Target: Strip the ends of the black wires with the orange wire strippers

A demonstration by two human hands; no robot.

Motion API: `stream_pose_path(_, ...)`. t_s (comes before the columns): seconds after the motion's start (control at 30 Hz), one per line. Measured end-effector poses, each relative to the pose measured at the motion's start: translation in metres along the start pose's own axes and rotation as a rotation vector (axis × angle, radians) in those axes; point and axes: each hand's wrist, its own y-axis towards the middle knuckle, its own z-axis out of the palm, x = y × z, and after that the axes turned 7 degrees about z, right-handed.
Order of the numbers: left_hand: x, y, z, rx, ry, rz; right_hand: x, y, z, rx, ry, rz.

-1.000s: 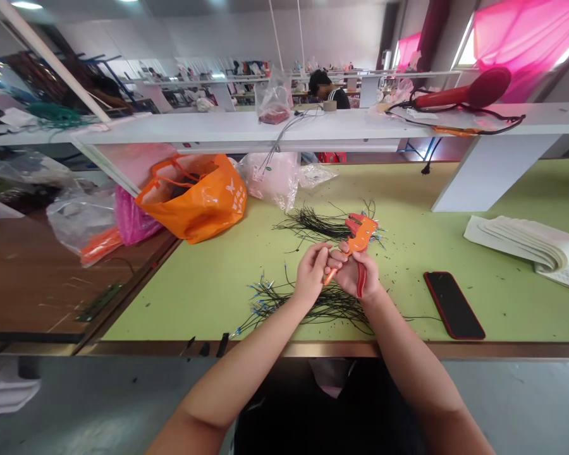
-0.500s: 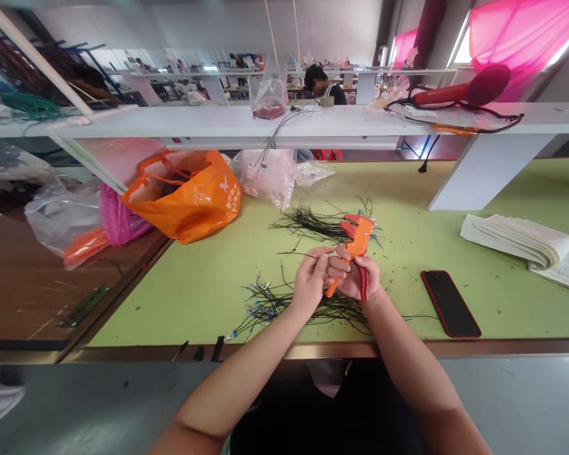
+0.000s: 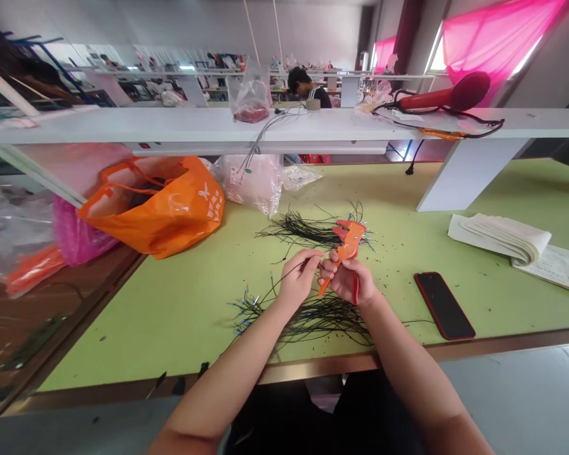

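An orange and red wire stripper (image 3: 352, 239) is gripped in my right hand (image 3: 348, 280), with the fingers round its orange handle. Its jaws point up and away from me. My left hand (image 3: 298, 273), close beside it, pinches a thin black wire (image 3: 281, 275) between thumb and fingers; the wire trails off to the left. A pile of black wires (image 3: 332, 314) with blue and metal ends lies under my wrists. Another black wire bundle (image 3: 298, 227) rests beyond the hands, its right end partly behind the stripper.
A red-edged phone (image 3: 444, 305) and folded papers (image 3: 500, 235) lie to the right. On the left stands an orange bag (image 3: 165, 212), with clear plastic bags (image 3: 251, 180) behind. A white shelf (image 3: 180, 129) crosses the back, bearing a red hair dryer (image 3: 436, 100). One person sits beyond.
The view has shifted slightly. Both hands stay close together with the stripper held; the wire at my left hand now slants down to the left instead of sticking straight out.
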Motion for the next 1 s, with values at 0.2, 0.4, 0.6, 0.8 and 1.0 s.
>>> stream_pose_path(0.2, 0.010, 0.004, -0.023, -0.236, -0.034, -0.054, 0.013, -0.007, -0.012, 0.022, -0.135, 0.057)
stream_pose_path(0.4, 0.004, 0.008, -0.032, -0.314, -0.050, -0.074, 0.007, -0.007, -0.024, 0.215, -0.258, 0.298)
stream_pose_path(0.6, 0.005, 0.000, -0.025, -0.232, -0.068, -0.032, 0.003, -0.007, -0.027, 0.287, -0.276, 0.375)
stream_pose_path(0.8, 0.008, -0.003, -0.023, -0.171, 0.000, 0.167, 0.003, -0.007, -0.031, 0.308, -0.221, 0.357)
stream_pose_path(1.0, 0.009, 0.002, -0.027, -0.170, 0.010, 0.105, 0.007, -0.010, -0.031, 0.302, -0.273, 0.390)
